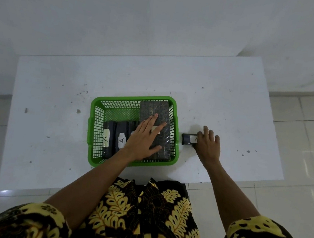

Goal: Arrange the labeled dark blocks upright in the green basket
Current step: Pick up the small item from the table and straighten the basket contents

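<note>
A white bench (55, 128), speckled with small dark marks, fills the middle of the frame against a pale wall, with glossy white floor tiles at the right. The green basket (135, 97) sits at the centre. In its lower left part, 2 dark blocks (106, 133) marked "A" stand upright on edge. A larger block (154, 109) lies tilted along the right side, and the left hand (143, 136) rests flat on it, fingers spread. Just right of the basket, the right hand (208, 145) closes its grip on a labeled block (187, 139) lying on the bench.
</note>
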